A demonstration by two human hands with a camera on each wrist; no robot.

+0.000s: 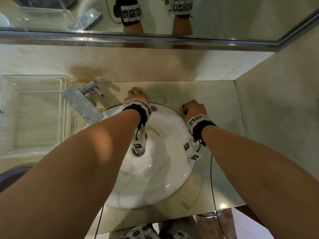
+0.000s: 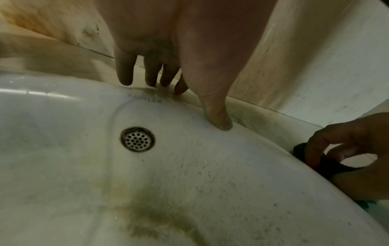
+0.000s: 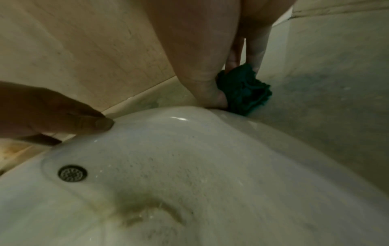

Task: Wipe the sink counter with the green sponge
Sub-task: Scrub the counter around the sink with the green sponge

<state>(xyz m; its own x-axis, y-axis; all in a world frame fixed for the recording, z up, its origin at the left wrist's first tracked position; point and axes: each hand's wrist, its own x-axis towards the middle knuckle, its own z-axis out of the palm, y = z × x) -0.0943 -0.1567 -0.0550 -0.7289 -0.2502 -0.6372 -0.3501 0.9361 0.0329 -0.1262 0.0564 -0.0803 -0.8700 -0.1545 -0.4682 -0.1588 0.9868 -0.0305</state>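
A dark green sponge (image 3: 244, 90), rough and crumpled in texture, is gripped in the right hand (image 1: 195, 107) between the thumb and curled fingers and is held against the pale marble counter (image 1: 219, 94), just beside the right far rim of the round white basin (image 1: 172, 178). The left hand (image 1: 137, 97) is laid on the counter at the far edge of the basin, its fingers (image 2: 126, 73) straight and spread with nothing held, while the thumb (image 2: 216, 116) is rested on the glossy rim. The basin's ceramic is smooth and shiny, speckled with dark spots, and a brownish-yellow stain (image 2: 155, 213) is seen on its inner slope. A round perforated metal overflow (image 2: 138, 139) is set into the basin wall, and a metal drain plug (image 1: 138, 151) sits at the bottom. A square chrome tap (image 1: 82, 102) is mounted at the far left of the basin, and a clear rectangular tray (image 1: 32, 109) stands on the counter at the left, with no contents visible in it. Faint green smears (image 1: 164, 99) are visible on the marble between the two hands. A mirror (image 1: 224, 18) with a metal frame is fixed along the far wall.
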